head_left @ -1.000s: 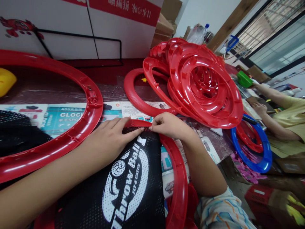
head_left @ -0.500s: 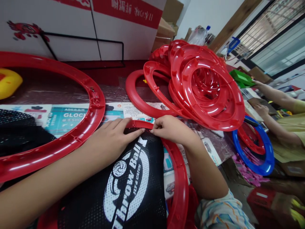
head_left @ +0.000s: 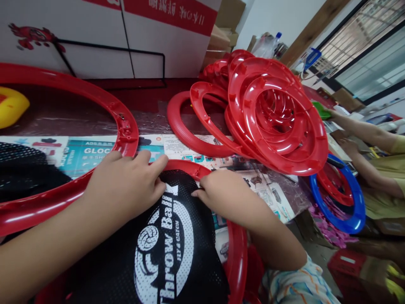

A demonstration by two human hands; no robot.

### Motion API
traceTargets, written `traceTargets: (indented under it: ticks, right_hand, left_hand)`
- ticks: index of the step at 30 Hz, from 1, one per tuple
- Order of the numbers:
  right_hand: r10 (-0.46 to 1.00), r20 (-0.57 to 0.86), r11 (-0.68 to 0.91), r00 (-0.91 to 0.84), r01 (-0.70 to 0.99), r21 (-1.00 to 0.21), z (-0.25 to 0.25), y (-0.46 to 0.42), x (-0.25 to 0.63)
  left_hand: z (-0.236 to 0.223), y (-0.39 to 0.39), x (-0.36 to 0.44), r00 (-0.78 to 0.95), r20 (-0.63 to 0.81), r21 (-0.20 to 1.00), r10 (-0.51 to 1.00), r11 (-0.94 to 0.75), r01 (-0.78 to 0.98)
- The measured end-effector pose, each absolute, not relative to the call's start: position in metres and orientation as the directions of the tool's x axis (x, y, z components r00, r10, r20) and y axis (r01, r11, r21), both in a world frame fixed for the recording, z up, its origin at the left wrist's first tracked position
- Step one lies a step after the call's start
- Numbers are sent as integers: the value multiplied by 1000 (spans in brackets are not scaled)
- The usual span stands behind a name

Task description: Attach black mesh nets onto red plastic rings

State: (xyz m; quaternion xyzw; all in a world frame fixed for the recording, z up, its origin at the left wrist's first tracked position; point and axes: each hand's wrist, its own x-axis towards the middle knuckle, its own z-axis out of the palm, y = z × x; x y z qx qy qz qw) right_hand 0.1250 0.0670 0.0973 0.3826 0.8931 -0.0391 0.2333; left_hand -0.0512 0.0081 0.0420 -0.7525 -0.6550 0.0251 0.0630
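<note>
"What are the hands doing?"

"The left hand grasps the rim of a red plastic ring, its thumb by the black mesh net. The right hand pinches the net's edge."

"And the net?"

"Dark, finely perforated, lying over the ring, right in front of the wearer. White print reads 'Throw Ball' and 'FLY & CATCH', beside a ball drawing."

"Other writing?"

"'GLOC' and 'ADS' on the teal printed sheet; the white carton has a red crab and upside-down characters."

"Underneath?"

"A glossy maroon counter, with a larger red ring at left and a heap of red rings beyond the right hand."

"The room?"

"A blue ring above pink pieces, a person in a yellow top, a wooden beam and a barred window"
</note>
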Motion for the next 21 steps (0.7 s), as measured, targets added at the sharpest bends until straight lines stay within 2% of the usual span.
traceTargets:
  ticks: [4, 7, 9, 12, 18, 21]
  right_hand:
    - [697, -429, 679, -575, 722, 134, 86, 58, 117]
    - [684, -408, 694, -604, 712, 110, 81, 57, 116]
    - [682, -358, 699, -638, 713, 61, 81, 60, 117]
    - [715, -294, 665, -634, 747, 10, 86, 63, 120]
    - [704, -366, 666, -609, 744, 44, 80, 61, 118]
    - [660, -346, 706, -667, 708, -19, 77, 60, 116]
  left_hand:
    - [34, 9, -49, 166, 161, -90, 973, -153, 984]
    - [20, 11, -47, 316, 328, 47, 890, -349, 936]
    - [10, 12, -47, 375, 386, 119, 843, -448, 886]
    - [2, 13, -48, 373, 382, 181, 846, -465, 867]
    - [2, 13, -48, 345, 372, 225, 862, -445, 867]
    - [2, 13, -48, 344, 367, 227, 865, -441, 868]
